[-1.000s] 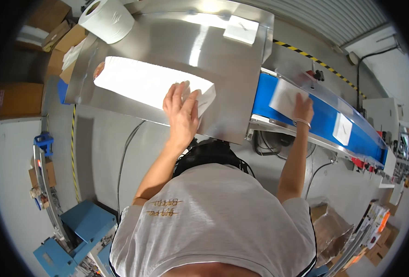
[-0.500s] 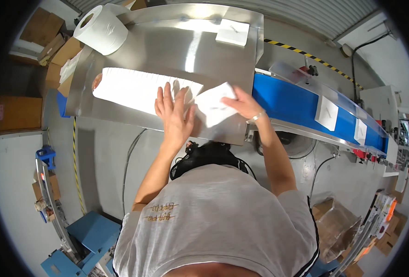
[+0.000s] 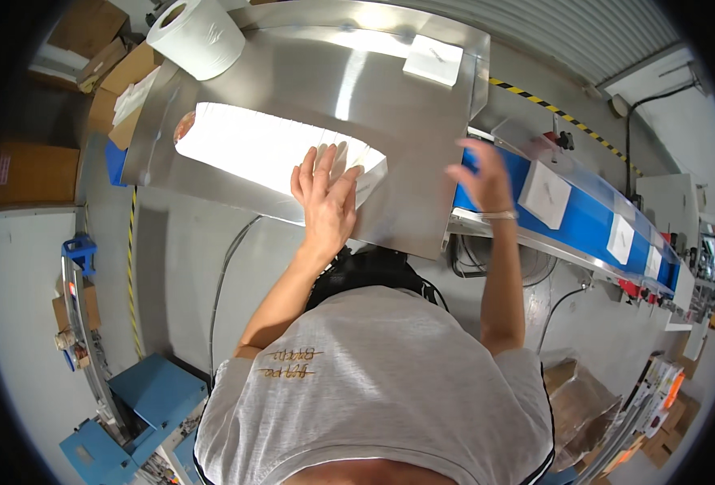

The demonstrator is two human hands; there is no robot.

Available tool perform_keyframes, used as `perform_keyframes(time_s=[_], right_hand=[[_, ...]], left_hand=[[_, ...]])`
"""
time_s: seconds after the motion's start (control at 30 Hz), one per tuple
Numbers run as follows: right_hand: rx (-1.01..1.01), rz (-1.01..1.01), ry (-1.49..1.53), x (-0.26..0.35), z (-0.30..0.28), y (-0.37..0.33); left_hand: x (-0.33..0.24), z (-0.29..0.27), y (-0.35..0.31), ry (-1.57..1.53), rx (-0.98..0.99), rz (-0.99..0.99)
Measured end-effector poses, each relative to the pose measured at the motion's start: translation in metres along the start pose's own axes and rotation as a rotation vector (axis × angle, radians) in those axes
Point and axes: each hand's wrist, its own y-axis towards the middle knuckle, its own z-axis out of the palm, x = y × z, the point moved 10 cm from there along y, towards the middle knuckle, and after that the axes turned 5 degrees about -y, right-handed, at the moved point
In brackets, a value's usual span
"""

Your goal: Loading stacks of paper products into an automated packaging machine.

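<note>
A long row of thin white packets (image 3: 248, 145), stood closely one against another, lies across the steel table (image 3: 406, 145). My left hand (image 3: 325, 194) rests on the right end of the row, fingers spread, beside the leaning last packets. Over the near end of the blue conveyor belt (image 3: 504, 171) is my right hand (image 3: 485, 179), slightly blurred, its thumb and fingers apart and nothing in them. Just beyond it a flat white packet (image 3: 545, 196) lies on the belt, with a second white packet (image 3: 620, 238) and a third packet (image 3: 652, 262) farther along.
A large white roll (image 3: 197, 39) stands at the table's far left corner. One white stack (image 3: 433, 60) sits at the far right of the table. A clear guard (image 3: 596, 179) runs along the belt's far side. Cardboard boxes (image 3: 127, 89) stand left of the table.
My right hand has moved right from the table to the belt and let go of the white packet, now on the belt. Packets there have travelled farther away. My left hand stays on the row.
</note>
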Motion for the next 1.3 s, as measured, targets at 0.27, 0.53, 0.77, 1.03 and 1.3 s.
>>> perform_keyframes(time_s=[0.27, 0.53, 0.77, 1.03, 1.3], right_hand=[[0.507, 0.162, 0.594, 0.064, 0.111, 0.014], [0.508, 0.097, 0.638, 0.059, 0.113, 0.004], [0.062, 0.521, 0.459, -0.055, 0.046, -0.038], [-0.364, 0.682, -1.032, -0.131, -0.095, -0.097], [0.385, 0.198, 0.463, 0.051, 0.079, 0.012]], left_hand=[[-0.009, 0.004, -0.006, 0.080, 0.080, 0.108], [-0.009, -0.006, 0.005, -0.066, 0.056, 0.031], [0.018, -0.008, 0.007, 0.028, -0.015, -0.101], [0.011, -0.004, 0.006, 0.030, -0.009, -0.008], [0.005, 0.000, 0.003, 0.047, 0.089, 0.046]])
